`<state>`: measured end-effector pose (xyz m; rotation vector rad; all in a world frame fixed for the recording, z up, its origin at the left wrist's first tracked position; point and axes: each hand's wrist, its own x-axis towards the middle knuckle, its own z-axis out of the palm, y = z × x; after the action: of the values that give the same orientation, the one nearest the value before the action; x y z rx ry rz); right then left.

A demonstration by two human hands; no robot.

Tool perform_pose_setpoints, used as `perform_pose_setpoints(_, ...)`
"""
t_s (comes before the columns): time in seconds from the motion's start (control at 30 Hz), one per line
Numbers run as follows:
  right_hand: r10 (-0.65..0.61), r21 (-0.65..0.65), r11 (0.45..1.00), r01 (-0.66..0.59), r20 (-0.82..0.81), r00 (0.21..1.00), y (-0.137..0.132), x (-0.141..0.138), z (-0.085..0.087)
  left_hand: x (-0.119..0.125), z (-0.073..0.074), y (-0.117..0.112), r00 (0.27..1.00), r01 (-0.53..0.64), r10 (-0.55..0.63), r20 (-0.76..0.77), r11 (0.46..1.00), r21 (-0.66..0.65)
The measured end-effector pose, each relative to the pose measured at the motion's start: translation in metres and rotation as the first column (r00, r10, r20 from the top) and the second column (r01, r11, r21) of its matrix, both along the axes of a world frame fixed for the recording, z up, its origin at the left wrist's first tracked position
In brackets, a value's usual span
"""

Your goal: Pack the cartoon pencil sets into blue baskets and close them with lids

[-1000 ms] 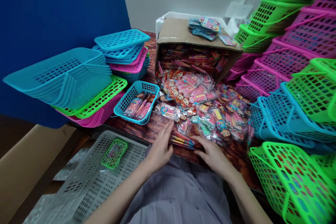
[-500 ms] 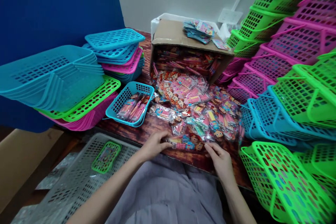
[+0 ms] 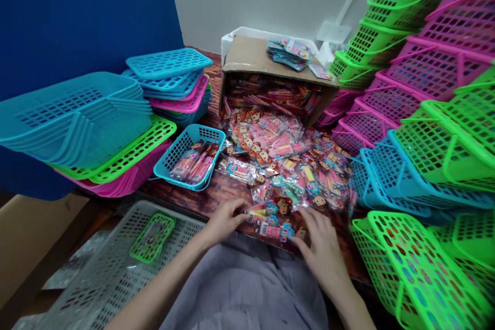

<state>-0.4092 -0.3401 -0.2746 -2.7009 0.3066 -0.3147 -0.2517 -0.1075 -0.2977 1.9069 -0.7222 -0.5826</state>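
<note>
Two clear-wrapped packets (image 3: 273, 231) were positioned at the wood-grain table's (image 3: 218, 195) near edge, laid lengthwise between the separated hands, their left ends met by the left hand (image 3: 226, 223), grip indeterminable, their right ends flanked by the spread right hand (image 3: 320, 247).

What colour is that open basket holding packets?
Light blue: the open basket, in the head view.
</note>
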Motion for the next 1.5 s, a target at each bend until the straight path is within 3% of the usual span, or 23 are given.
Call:
perform_pose_setpoints(0.1,0.094,-0.092,0.991,-0.1,-0.06,0.994,0.022,0.007,-0.004,-0.003,0.005,0.001,0.999,0.018,-0.019,0.029,1.0,0.006)
perform_pose_setpoints(0.3,0.073,-0.233,0.971,-0.057,0.061,0.995,0.049,0.019,-0.001,-0.013,0.021,0.004,0.957,0.095,-0.118,0.266,0.991,0.096)
perform_pose_setpoints(0.4,0.188,-0.26,0.95,-0.175,0.027,0.982,0.049,0.026,0.004,-0.019,0.033,0.007,0.914,0.136,-0.196,0.354,0.973,0.188)
perform_pose_setpoints(0.47,0.244,-0.242,0.939,-0.243,-0.028,0.969,0.047,0.03,0.004,-0.023,0.044,0.008,0.898,0.148,-0.236,0.371,0.957,0.251)
perform_pose_setpoints(0.57,0.23,-0.241,0.94,-0.241,-0.076,0.97,0.052,0.036,0.002,-0.03,0.057,0.003,0.873,0.128,-0.277,0.401,0.924,0.361)
perform_pose_setpoints(0.67,0.231,-0.232,0.938,-0.257,-0.132,0.964,0.065,0.044,0.002,-0.035,0.058,-0.011,0.805,0.061,-0.35,0.479,0.852,0.521)
perform_pose_setpoints(0.77,0.237,-0.155,0.949,-0.274,-0.22,0.946,0.07,0.049,0.01,-0.035,0.05,-0.026,0.754,0.004,-0.404,0.518,0.791,0.612)
perform_pose_setpoints(0.87,0.324,0.085,0.946,-0.313,-0.299,0.898,0.055,0.056,0.025,-0.031,0.039,-0.027,0.751,0.043,-0.413,0.515,0.809,0.586)
perform_pose_setpoints(0.93,0.423,0.334,0.884,-0.327,-0.273,0.864,0.038,0.068,0.036,-0.029,0.033,-0.022,0.744,0.061,-0.415,0.524,0.823,0.565)
perform_pose_setpoints(1.0,0.447,0.486,0.816,-0.312,-0.188,0.875,0.026,0.091,0.044,-0.029,0.03,-0.017,0.74,0.048,-0.413,0.531,0.82,0.571)
perform_pose_setpoints(1.07,0.399,0.424,0.85,-0.311,-0.134,0.907,0.028,0.124,0.044,-0.032,0.029,-0.016,0.742,0.029,-0.415,0.527,0.805,0.593)
perform_pose_setpoints(1.13,0.342,0.157,0.935,-0.32,-0.15,0.928,0.042,0.159,0.037,-0.035,0.03,-0.016,0.741,0.024,-0.427,0.518,0.788,0.615)
perform_pose_setpoints(1.27,0.36,-0.035,0.929,-0.369,-0.151,0.921,0.074,0.204,0.013,-0.04,0.032,-0.014,0.715,0.032,-0.456,0.53,0.779,0.626)
perform_pose_setpoints(1.37,0.395,-0.083,0.906,-0.415,-0.181,0.901,0.075,0.198,-0.003,-0.038,0.03,-0.008,0.685,0.058,-0.484,0.544,0.781,0.622)
perform_pose_setpoints(1.5,0.42,-0.03,0.904,-0.427,-0.129,0.898,0.051,0.153,-0.01,-0.032,0.027,0.003,0.686,0.095,-0.476,0.55,0.808,0.581)
